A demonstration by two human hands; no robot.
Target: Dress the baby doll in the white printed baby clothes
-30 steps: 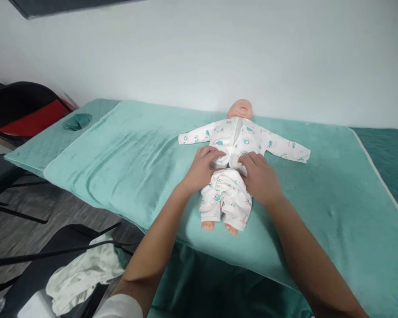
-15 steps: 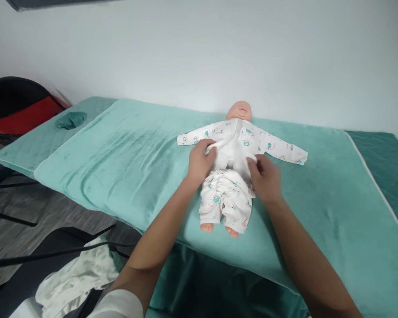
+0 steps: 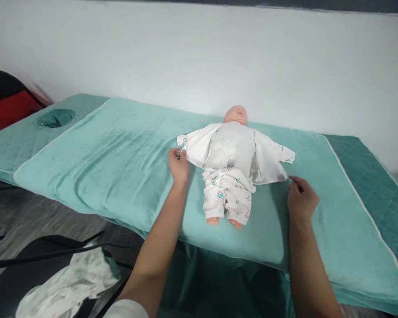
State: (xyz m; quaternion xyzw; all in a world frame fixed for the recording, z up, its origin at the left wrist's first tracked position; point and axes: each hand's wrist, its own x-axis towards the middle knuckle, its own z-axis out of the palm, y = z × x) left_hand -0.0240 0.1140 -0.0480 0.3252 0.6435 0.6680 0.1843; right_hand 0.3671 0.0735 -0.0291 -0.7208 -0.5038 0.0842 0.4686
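Note:
A baby doll lies on its back, its white torso bared between the two spread front flaps of a printed baby shirt. Both sleeves stay on its outstretched arms. Gathered printed pants cover its legs down to the feet. At the left flap's outer edge, my left hand pinches the cloth between thumb and fingers. My right hand has its fingertips closed at the lower corner of the right flap, which is stretched outward.
The doll rests on a long massage bed with a green cover and a face hole at the left end. A white wall runs behind. At lower left, crumpled printed cloth lies on a black chair. A red and black chair stands farther back.
My hands have moved apart from the doll's belly, drawing the shirt's front flaps outward to either side. The white lining and the torso now show. The view has shifted slightly.

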